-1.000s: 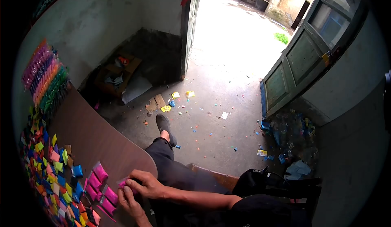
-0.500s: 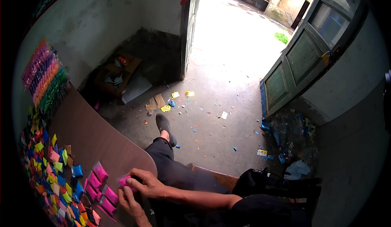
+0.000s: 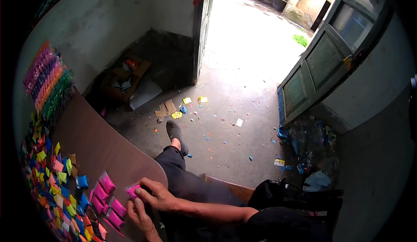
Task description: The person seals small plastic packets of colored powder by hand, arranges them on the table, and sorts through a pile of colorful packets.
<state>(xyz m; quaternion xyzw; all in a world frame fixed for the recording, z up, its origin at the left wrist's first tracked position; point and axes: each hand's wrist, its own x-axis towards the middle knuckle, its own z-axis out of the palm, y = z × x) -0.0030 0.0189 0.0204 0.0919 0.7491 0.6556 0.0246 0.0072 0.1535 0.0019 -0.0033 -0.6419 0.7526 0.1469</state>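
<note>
Over the edge of the brown table (image 3: 108, 142), a small bright pink packet (image 3: 132, 191) with a clear wrapper is held up. My right hand (image 3: 157, 195) pinches it between thumb and fingers from the far side. From below, my left hand (image 3: 140, 218) is closed at its lower edge, its thumb raised against it; part of its grip is hidden. Just left of my hands lie several pink packets (image 3: 101, 193) joined in two rows. A thin pink stick (image 3: 114, 228) rests below them.
A heap of small multicoloured packets (image 3: 56, 194) covers the table's left side. Bundles of coloured wrapped sticks (image 3: 50, 79) stand at its far end. An open cardboard box (image 3: 139, 68) sits by the wall. Scraps litter the floor (image 3: 226, 146) before the open door (image 3: 321, 64).
Both hands stay almost in place around the pink packet. My left hand has shifted very slightly, and a little more of the packet shows.
</note>
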